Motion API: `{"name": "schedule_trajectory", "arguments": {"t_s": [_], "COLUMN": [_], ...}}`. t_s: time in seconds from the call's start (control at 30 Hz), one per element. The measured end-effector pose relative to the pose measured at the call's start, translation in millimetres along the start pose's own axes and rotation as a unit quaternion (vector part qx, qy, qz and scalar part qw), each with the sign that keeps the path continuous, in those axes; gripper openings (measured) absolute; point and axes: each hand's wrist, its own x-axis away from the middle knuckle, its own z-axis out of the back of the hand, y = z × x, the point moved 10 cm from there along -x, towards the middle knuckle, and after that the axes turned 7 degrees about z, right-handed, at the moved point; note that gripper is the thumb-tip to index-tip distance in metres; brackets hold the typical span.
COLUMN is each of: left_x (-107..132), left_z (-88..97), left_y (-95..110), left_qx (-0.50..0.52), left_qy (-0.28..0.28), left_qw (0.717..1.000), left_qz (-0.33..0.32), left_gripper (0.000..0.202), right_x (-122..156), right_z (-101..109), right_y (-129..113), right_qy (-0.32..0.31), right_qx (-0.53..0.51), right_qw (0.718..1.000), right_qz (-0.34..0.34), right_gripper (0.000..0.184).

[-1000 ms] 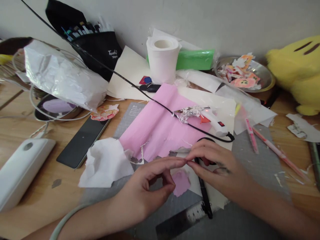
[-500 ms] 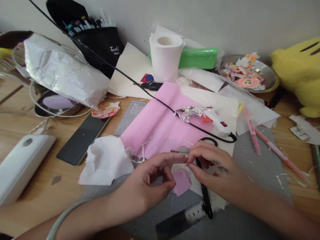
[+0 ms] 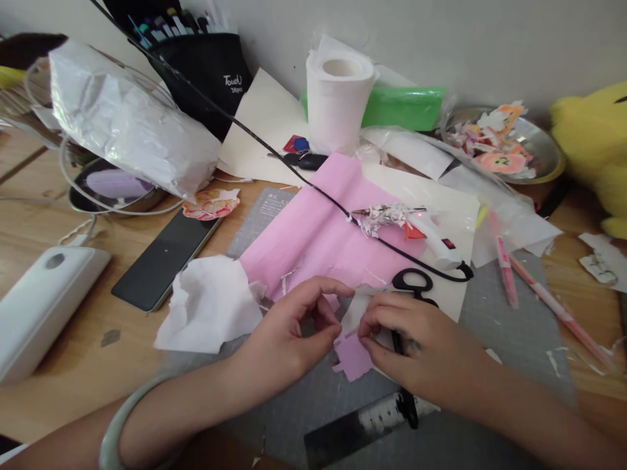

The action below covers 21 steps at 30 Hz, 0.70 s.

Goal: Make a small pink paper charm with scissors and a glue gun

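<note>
My left hand (image 3: 294, 333) and my right hand (image 3: 416, 343) meet over a grey cutting mat (image 3: 514, 365), fingers pinched together. Both pinch a small white scrap of paper (image 3: 353, 311) between them. A torn pink piece (image 3: 355, 357) lies just under the fingertips. A large pink crepe sheet (image 3: 323, 235) spreads out right behind the hands. Black scissors (image 3: 414, 284) lie partly under my right hand, and a black pen (image 3: 405, 405) runs out below it. A pale bangle (image 3: 113, 434) sits on my left wrist.
A white glue gun (image 3: 431, 235) with a black cord lies on the pink sheet. A crumpled white tissue (image 3: 206, 307), dark phone (image 3: 164, 261), toilet roll (image 3: 337, 104), marker case (image 3: 206, 72), metal ruler (image 3: 357, 427), pink pens (image 3: 504, 281), scrap bowl (image 3: 499, 140) and yellow plush (image 3: 597, 143) surround them.
Both hands have dropped slightly toward me and closed in on the white scrap. The view has shifted, so the table's things sit a little further right and higher.
</note>
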Motion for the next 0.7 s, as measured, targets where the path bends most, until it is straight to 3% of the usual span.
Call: {"name": "schedule_trajectory", "arguments": {"t_s": [0.7], "left_x": [0.0], "left_z": [0.5], "left_y": [-0.4], "left_qx": [0.022], "left_qy": [-0.006], "left_qw": [1.000], "left_qz": [0.007], "left_gripper": [0.024], "right_x": [-1.8], "right_z": [-2.4], "right_y": [-1.3], "right_qy": [-0.001], "right_qx": [0.063], "right_qw": [0.998], "right_qz": [-0.003], "right_gripper": [0.011]}}
